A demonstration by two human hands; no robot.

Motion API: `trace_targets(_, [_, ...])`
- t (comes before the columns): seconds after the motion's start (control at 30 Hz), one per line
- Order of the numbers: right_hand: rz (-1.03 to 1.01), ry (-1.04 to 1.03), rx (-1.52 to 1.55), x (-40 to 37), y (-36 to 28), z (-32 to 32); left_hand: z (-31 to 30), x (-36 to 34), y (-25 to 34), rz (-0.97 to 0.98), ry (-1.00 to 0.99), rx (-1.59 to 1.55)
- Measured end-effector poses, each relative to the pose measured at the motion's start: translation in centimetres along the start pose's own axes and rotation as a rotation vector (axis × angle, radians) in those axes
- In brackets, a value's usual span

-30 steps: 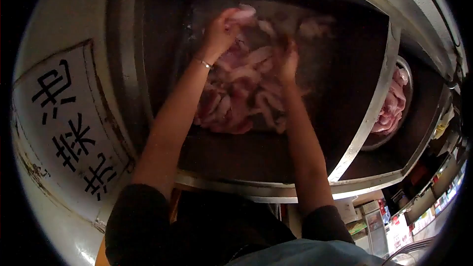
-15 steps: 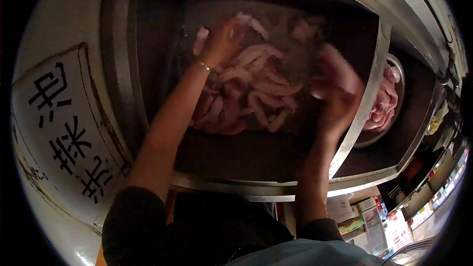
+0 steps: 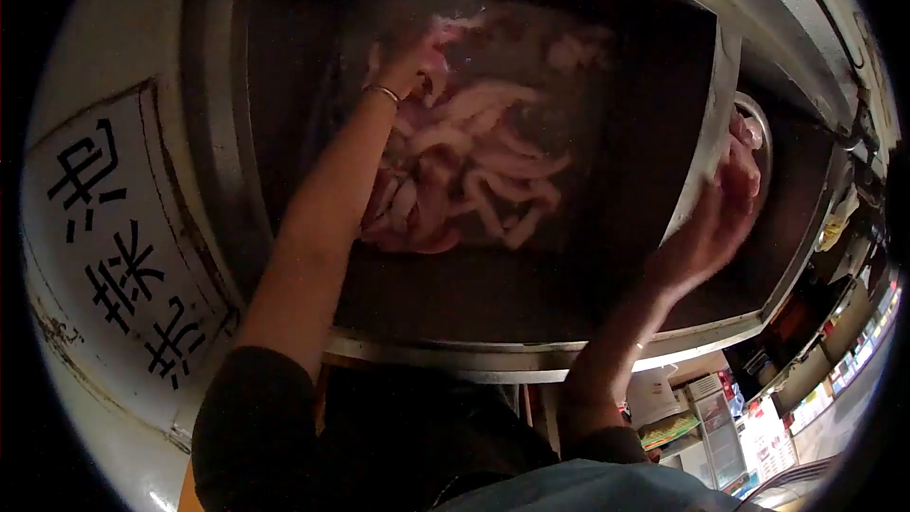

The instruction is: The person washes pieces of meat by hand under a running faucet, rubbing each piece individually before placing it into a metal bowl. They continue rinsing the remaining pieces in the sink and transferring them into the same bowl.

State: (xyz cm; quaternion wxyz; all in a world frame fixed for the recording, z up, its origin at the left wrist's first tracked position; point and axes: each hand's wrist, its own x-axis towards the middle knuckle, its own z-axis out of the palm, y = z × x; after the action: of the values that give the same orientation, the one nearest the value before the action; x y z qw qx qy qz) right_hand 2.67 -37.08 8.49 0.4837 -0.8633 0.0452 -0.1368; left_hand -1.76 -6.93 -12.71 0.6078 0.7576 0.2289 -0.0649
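Pale pink strips of raw meat [image 3: 512,152] lie in a heap in water in the large dark sink basin [image 3: 455,299]. My left hand [image 3: 422,64], with a bracelet at the wrist, reaches to the far left of the heap. Its fingers are curled round a pink piece of meat [image 3: 460,23] at the water's surface. My right hand [image 3: 722,204] is over the round metal bowl [image 3: 764,123] in the smaller basin, against the raw meat [image 3: 745,133] there. Blur and the meat hide how its fingers are set.
A metal divider [image 3: 709,133] separates the two basins. The sink's front rim [image 3: 474,356] runs close to my body. A white sign [image 3: 123,246] with black characters is at the left. Shelves with boxes [image 3: 711,417] stand below right.
My right hand has moved right, from the large basin across the divider to the bowl, where it had been carrying a piece of meat. My left hand has shifted slightly left.
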Motion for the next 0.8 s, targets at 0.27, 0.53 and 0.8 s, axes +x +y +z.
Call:
trace_targets(0.27, [0.26, -0.483, 0.374, -4.9, 5.3, 11.6, 0.2, 0.4, -2.3, -0.262, 0.008, -0.322])
trace_targets(0.53, [-0.631, -0.728, -0.304, -6.6, 9.6, 23.8, -0.4, -0.5, 2.7, -0.099, -0.437, 0.775])
trace_targets(0.8, [-0.525, -1.132, -0.694, -4.7, 13.0, 26.5, -2.2, 1.3, -4.4, -0.027, -0.002, 0.449])
